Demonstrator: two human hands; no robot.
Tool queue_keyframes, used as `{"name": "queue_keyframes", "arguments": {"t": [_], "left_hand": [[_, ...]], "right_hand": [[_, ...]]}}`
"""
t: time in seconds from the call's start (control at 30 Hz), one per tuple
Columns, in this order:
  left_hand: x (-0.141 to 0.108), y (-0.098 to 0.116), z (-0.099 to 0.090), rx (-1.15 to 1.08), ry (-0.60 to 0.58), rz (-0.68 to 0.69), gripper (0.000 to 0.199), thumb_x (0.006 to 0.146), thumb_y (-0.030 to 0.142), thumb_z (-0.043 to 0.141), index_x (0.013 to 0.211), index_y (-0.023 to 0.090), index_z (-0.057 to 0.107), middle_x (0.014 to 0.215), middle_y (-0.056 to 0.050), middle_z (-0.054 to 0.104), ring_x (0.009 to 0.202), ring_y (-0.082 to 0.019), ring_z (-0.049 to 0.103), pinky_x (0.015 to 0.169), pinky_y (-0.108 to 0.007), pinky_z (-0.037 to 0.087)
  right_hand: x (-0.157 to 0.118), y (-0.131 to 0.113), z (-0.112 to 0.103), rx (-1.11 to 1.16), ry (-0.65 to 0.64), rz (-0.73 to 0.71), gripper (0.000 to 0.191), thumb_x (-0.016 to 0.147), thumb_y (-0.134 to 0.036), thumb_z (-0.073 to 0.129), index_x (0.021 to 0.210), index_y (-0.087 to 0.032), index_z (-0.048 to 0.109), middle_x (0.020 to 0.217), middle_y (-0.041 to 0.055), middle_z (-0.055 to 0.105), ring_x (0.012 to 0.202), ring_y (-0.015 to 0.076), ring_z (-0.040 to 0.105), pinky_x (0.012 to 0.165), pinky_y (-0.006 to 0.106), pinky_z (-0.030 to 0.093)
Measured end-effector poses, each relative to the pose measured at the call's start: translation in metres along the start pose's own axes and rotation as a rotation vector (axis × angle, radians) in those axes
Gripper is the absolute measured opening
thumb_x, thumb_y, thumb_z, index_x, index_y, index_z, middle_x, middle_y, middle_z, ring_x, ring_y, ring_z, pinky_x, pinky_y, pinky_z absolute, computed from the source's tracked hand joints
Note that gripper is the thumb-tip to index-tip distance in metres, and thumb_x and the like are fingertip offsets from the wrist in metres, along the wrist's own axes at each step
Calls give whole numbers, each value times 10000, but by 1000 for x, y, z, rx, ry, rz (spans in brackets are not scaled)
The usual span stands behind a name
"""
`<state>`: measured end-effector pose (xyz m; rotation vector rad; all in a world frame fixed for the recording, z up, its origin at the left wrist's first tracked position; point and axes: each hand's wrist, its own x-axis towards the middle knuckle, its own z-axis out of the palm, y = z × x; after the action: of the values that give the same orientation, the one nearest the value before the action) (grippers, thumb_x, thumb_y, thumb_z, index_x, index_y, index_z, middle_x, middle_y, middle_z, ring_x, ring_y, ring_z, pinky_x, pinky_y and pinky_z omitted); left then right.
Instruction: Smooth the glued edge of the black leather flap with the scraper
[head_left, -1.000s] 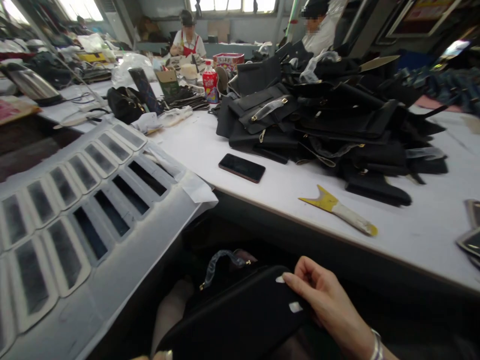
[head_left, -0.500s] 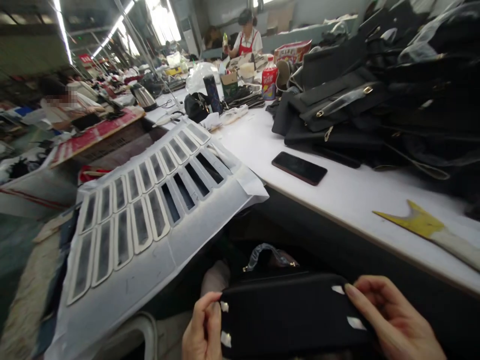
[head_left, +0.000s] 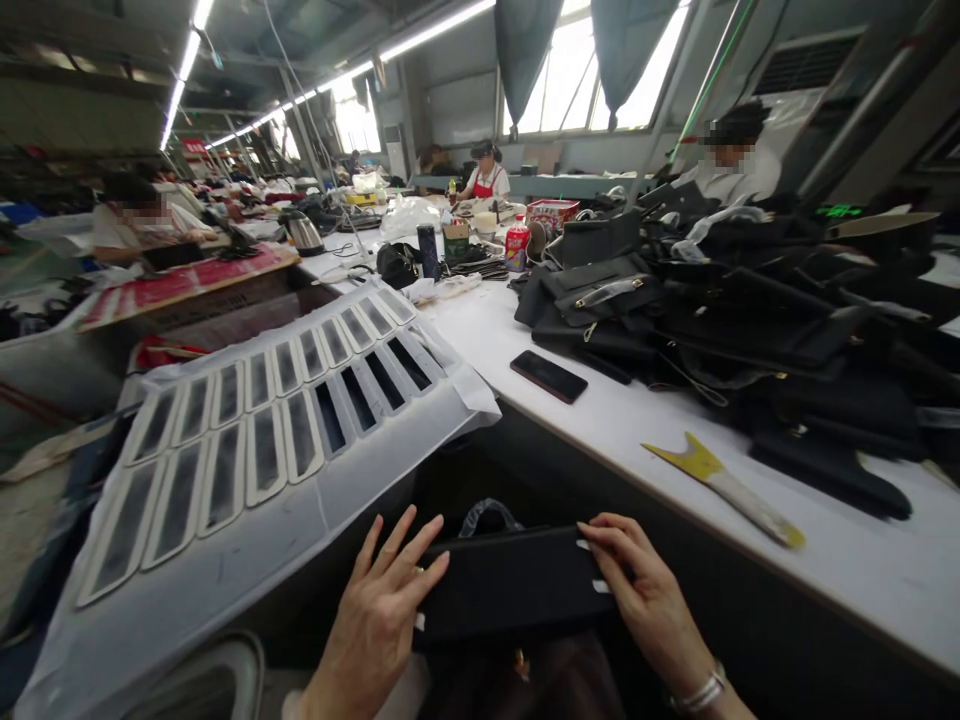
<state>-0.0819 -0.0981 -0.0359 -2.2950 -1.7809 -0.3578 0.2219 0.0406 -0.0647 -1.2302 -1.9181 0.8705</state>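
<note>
A black handbag (head_left: pixel 517 588) lies across my lap, its bottom panel facing up toward me. White tabs (head_left: pixel 602 586) show near its ends, and a plastic-wrapped handle (head_left: pixel 487 516) sticks out on the far side. My left hand (head_left: pixel 379 605) rests at the bag's left end with the fingers spread and the thumb over the panel's edge. At the right end, my right hand (head_left: pixel 637 580) pinches the far corner between thumb and fingers. A gold-coloured metal piece (head_left: pixel 521 664) hangs below the near edge.
On my left, a slanted white sheet (head_left: pixel 352 505) carries rows of dark strips with pale borders (head_left: pixel 223 475). The white table (head_left: pixel 600 440) on my right bears a phone (head_left: pixel 548 376), a yellow-ended tool (head_left: pixel 724 488) and piled black bags (head_left: pixel 750 340). Co-workers sit farther back.
My left fingers have opened from a pinch on the bag's left end and spread out. The right hand still grips the other end. The view has tilted up and turned right.
</note>
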Motion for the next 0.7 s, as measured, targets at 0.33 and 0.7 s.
{"name": "queue_keyframes", "arguments": {"t": [0.33, 0.7], "left_hand": [[26, 41, -18, 107, -6, 31, 596, 935, 215, 481, 1504, 188, 304, 1594, -23, 288, 1463, -236, 253, 1206, -474, 198], [27, 53, 6, 27, -67, 67, 640, 945, 344, 527, 1512, 185, 277, 1565, -39, 352, 1433, -245, 316, 1137, -461, 346]], "right_hand": [[-9, -41, 15, -690, -78, -598, 542, 983, -404, 465, 1471, -177, 395, 1515, 77, 430, 1385, 275, 403, 1113, 471, 379], [-25, -42, 43, -849, -178, -735, 837, 818, -539, 674, 1477, -116, 379, 1539, 128, 368, 1400, 298, 367, 1113, 446, 309]]}}
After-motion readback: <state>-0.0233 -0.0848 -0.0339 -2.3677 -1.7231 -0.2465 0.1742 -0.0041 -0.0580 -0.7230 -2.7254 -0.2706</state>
